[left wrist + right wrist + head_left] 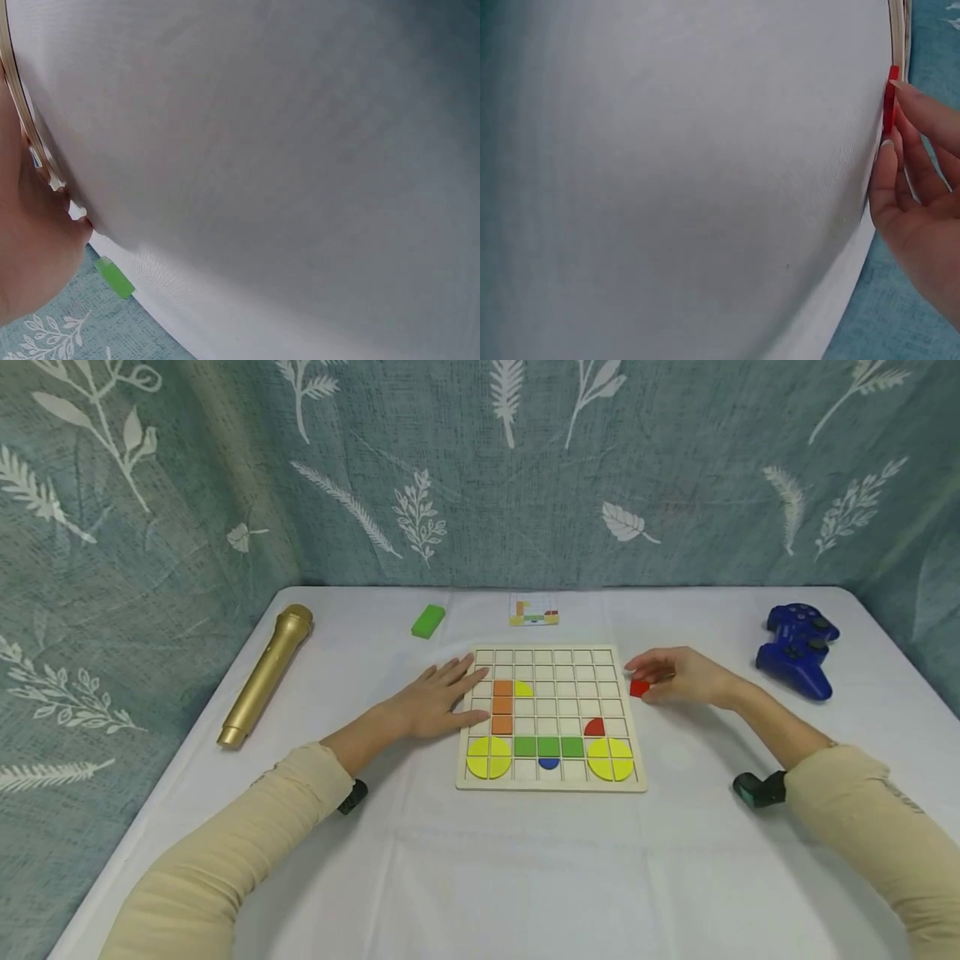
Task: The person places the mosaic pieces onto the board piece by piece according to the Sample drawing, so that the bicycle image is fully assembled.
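Observation:
A wooden grid board lies flat on the white table. My left hand rests at its left side, fingers spread, fingertips and thumb on the frame. My right hand, just off the board's right edge, pinches a thin red tile between thumb and fingers; the right wrist view shows this red tile edge-on. Set on the board are a column of orange squares, a row of green squares, two yellow circles, a yellow quarter-circle, a red quarter-circle and a blue half-circle.
Behind the board lies a small pattern card with coloured shapes, a green block to its left. A gold microphone lies at far left, a blue game controller at far right. A leaf-patterned curtain hangs behind the table.

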Motion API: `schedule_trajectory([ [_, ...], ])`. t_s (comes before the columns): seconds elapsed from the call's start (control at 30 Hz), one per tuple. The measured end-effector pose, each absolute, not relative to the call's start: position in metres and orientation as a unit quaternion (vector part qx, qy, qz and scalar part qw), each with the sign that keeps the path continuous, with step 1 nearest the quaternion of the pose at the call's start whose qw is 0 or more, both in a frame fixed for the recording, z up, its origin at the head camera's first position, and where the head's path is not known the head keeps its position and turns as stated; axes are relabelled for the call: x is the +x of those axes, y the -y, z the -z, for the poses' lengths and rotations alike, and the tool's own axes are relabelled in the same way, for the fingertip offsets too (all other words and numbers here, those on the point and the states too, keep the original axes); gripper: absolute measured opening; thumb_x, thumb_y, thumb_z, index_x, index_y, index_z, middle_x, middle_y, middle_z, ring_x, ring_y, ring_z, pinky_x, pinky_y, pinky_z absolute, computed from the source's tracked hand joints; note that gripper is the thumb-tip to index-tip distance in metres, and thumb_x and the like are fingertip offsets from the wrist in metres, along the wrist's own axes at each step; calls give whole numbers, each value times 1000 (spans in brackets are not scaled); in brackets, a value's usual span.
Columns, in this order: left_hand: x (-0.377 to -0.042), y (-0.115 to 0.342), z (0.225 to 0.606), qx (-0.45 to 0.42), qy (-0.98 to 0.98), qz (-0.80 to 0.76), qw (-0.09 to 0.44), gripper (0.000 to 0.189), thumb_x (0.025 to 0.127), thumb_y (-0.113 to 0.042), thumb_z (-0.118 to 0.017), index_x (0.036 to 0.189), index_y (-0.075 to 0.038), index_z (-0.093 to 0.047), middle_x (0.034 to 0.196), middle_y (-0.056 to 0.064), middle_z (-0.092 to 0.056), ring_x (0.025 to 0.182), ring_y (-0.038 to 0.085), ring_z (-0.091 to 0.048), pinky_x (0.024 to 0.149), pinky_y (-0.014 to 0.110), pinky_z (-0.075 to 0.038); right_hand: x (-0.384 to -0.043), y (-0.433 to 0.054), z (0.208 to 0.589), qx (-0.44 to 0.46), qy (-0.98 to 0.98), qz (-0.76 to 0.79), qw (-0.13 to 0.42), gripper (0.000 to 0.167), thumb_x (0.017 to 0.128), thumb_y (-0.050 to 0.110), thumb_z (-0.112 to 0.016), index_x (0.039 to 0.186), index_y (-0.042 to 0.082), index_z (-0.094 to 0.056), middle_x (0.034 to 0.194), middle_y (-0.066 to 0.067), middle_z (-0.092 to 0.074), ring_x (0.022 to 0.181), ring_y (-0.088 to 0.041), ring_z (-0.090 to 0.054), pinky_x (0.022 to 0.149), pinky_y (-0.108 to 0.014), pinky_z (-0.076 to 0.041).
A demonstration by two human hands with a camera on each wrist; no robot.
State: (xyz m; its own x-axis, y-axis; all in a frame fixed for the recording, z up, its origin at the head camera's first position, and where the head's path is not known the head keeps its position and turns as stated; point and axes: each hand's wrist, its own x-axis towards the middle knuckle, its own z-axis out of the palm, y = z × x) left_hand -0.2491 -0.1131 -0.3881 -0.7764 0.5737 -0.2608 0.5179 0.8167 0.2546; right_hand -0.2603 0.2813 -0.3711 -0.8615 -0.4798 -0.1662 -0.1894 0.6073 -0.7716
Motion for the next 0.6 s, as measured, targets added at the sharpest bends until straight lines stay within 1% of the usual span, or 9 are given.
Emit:
schedule_trajectory([
  [0.13, -249, 114, 388, 293, -938, -84, 163, 78, 96, -62, -35, 155, -20, -8, 159, 8, 4, 144, 28, 2, 113, 49, -2, -260, -280, 371, -212, -879, 389, 177, 42, 85, -5, -67, 126, -4, -57, 116, -18, -60, 102, -28, -56, 84, -30, -47],
  [0.2, -249, 114, 387, 292, -939, -82, 163, 77, 96, -62, -35, 155, -20, -8, 159, 8, 4, 144, 28, 2, 113, 48, -2, -260, -280, 371, -218, -877, 390, 178, 42, 85, -6, -67, 126, -5, -57, 112, -17, -62, 100, -27, -56, 82, -29, -47],
  [0.37, -248, 113, 388, 287, -939, -81, 168, 78, 95, -64, -34, 155, -22, -7, 159, 6, 5, 144, 27, 3, 114, 47, -1, -260, -279, 371, -207, -885, 381, 171, 40, 85, -5, -68, 124, -5, -58, 97, -12, -60, 88, -24, -54, 74, -26, -46],
  [0.43, -248, 113, 388, 288, -939, -82, 168, 78, 95, -64, -34, 155, -21, -7, 159, 6, 5, 144, 27, 3, 114, 47, -1, -259, -280, 371, -196, -897, 365, 157, 37, 85, -2, -69, 122, -4, -61, 95, -10, -58, 84, -23, -52, 70, -27, -45],
  [0.6, -249, 113, 387, 287, -940, -81, 166, 78, 95, -63, -35, 155, -22, -7, 159, 6, 5, 144, 26, 3, 114, 47, -1, -256, -284, 366, -169, -928, 314, 104, 23, 89, 5, -67, 111, -2, -67, 92, -9, -65, 79, -22, -55, 63, -29, -46],
])
